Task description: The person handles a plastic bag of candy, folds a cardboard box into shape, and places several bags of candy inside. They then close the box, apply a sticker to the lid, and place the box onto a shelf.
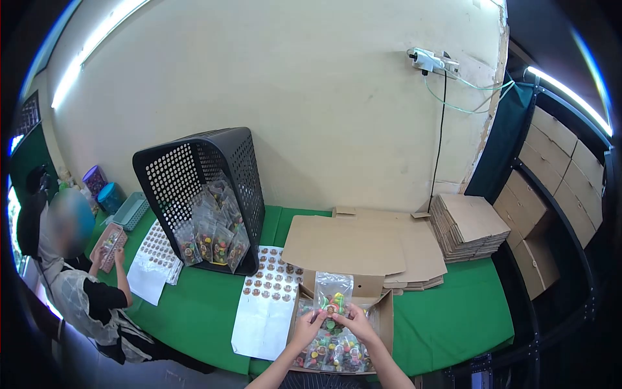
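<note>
Between both hands is a transparent plastic bag (334, 289) of small colourful pieces, perhaps sweets, held upright. My left hand (308, 330) grips its lower left side, and my right hand (359, 325) its lower right side. Fingers and thumbs of both hands are closed around a round brown sticker (332, 309) on the bag's front. Below my hands stands an open cardboard box (387, 322) with several similar filled bags (334, 355) inside; my forearms hide part of them. Left of the box lies a white sheet of round brown stickers (262, 318), its lower part bare.
A black perforated basket (249, 168) lies on its side with several filled bags (217, 223). Flattened cardboard (421, 256) and a stack of folded boxes (470, 227) are at right, on green cloth (453, 311). Another person (78, 279) works at far left beside a pink basket (107, 245).
</note>
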Available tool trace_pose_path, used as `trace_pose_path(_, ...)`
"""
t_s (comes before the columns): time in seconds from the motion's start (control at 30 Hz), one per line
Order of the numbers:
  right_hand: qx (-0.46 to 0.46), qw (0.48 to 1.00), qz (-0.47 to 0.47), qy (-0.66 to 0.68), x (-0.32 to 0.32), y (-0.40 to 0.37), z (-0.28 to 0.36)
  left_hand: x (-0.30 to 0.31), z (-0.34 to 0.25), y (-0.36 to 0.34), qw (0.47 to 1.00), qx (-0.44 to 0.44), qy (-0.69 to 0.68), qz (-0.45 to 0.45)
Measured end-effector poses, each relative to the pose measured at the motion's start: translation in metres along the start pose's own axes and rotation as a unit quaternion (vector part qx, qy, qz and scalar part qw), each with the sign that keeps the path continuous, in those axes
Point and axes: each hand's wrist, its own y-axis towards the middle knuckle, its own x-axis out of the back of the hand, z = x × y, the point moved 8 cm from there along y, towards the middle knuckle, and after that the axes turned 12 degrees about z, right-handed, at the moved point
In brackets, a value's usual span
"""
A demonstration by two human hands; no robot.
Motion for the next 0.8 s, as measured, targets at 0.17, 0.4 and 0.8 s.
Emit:
trace_pose_path(0.17,-0.005,1.000,-0.019,-0.011,0.011,-0.002,-0.010,0.002,0.017,-0.002,0.999,0.029,-0.044,0.007)
trace_pose_path(0.4,0.048,0.996,-0.080,-0.013,0.004,0.006,0.001,-0.008,-0.011,0.000,0.995,0.069,0.068,0.027)
trace_pose_path(0.8,0.095,0.988,-0.069,-0.099,-0.026,0.001,0.012,0.013,-0.012,-0.001,0.992,0.031,0.124,0.006)
